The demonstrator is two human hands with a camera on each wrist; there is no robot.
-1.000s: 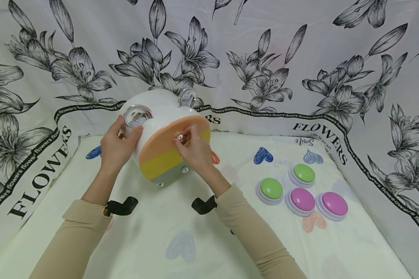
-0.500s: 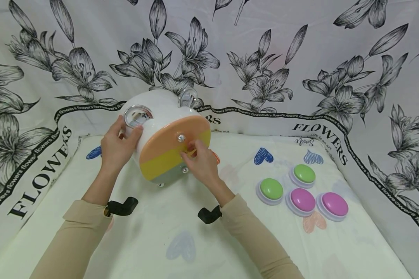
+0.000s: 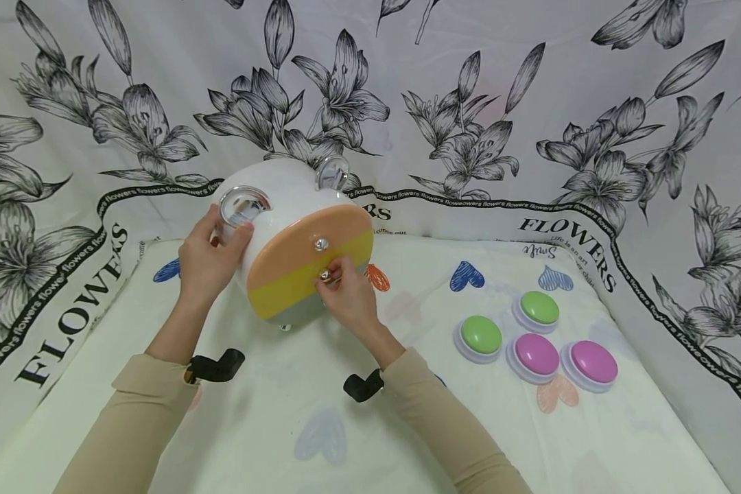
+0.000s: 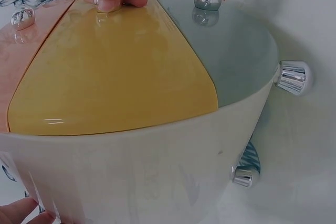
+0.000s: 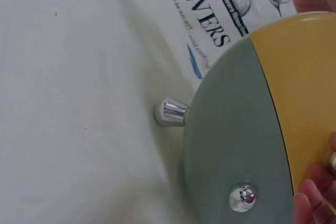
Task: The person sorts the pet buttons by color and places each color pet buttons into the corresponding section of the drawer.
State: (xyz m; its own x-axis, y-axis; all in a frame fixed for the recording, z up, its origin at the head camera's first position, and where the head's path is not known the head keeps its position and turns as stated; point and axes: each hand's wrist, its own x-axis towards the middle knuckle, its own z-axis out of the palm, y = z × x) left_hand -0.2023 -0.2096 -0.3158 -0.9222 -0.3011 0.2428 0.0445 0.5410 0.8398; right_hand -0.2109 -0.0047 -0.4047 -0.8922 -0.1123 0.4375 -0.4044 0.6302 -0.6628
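Observation:
A white rounded box (image 3: 272,180) stands tilted on the table, its flat oval front split into orange (image 3: 290,240), yellow (image 3: 278,291) and grey-green (image 4: 236,51) panels. Each panel bears a round silver knob. With thumb and fingers, my left hand (image 3: 213,250) holds the box's left side beside a shiny chrome ring (image 3: 243,204). My right hand (image 3: 348,295) pinches the yellow panel's knob (image 3: 324,276). Above it the orange panel's knob (image 3: 321,244) shows free; the grey-green panel's knob (image 5: 242,198) is visible in the right wrist view. No gap shows around the panels.
Silver feet (image 4: 294,77) stick out under the box. To the right lie two green push buttons (image 3: 481,334) and two pink ones (image 3: 536,354). A white cloth (image 3: 321,439) with hearts covers the table; a flower-printed curtain (image 3: 395,103) hangs behind.
My right hand has let go of the orange panel's knob and moved down to the yellow panel's knob, which it now pinches. The left hand and the box have stayed in place.

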